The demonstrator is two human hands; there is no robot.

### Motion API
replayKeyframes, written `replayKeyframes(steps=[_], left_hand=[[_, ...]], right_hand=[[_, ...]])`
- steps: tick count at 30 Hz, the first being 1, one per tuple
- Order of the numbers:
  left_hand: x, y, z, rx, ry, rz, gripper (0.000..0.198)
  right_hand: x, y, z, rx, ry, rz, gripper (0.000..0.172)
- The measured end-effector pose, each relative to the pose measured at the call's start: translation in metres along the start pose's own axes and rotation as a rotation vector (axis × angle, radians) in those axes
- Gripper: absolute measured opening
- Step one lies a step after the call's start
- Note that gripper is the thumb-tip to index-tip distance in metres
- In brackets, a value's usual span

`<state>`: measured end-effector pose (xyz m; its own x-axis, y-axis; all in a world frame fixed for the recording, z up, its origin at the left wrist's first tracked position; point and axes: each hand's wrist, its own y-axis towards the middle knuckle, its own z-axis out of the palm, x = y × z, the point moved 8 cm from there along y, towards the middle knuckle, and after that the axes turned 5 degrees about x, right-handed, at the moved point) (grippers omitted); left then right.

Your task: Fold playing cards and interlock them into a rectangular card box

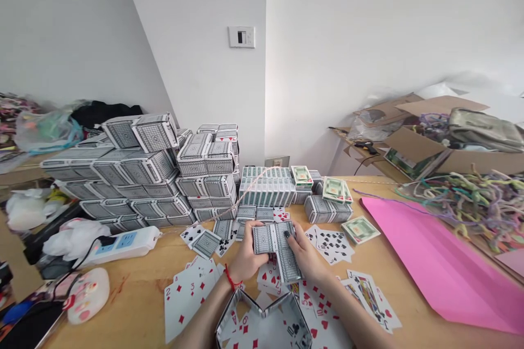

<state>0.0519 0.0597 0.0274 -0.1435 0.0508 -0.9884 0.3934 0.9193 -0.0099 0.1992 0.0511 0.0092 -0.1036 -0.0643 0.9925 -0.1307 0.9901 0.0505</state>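
My left hand [244, 255] and my right hand [303, 253] both grip a small block built of playing cards [273, 240], grey patterned backs outward, held just above the wooden table [139, 283]. A strip of cards hangs down from the block by my right hand. A red string circles my left wrist. Below my forearms stands an angular shell made of joined cards [262, 324], its faces turned inward. Loose face-up cards [188, 294] lie scattered around both hands.
A large pile of finished card blocks [143, 174] fills the left back of the table. A row of card decks [268, 188] sits behind my hands. A white power strip [123, 244] lies left. Pink paper [429, 262] and coloured cords [470, 199] lie right, with cardboard boxes [429, 142] behind.
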Motion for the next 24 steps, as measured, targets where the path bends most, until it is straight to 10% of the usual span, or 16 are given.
replayKeyframes(steps=[24], left_hand=[[0.006,0.001,-0.009,-0.098,-0.140,-0.027,0.054]], right_hand=[[-0.006,0.003,-0.024,-0.019,0.209,0.128,0.048]])
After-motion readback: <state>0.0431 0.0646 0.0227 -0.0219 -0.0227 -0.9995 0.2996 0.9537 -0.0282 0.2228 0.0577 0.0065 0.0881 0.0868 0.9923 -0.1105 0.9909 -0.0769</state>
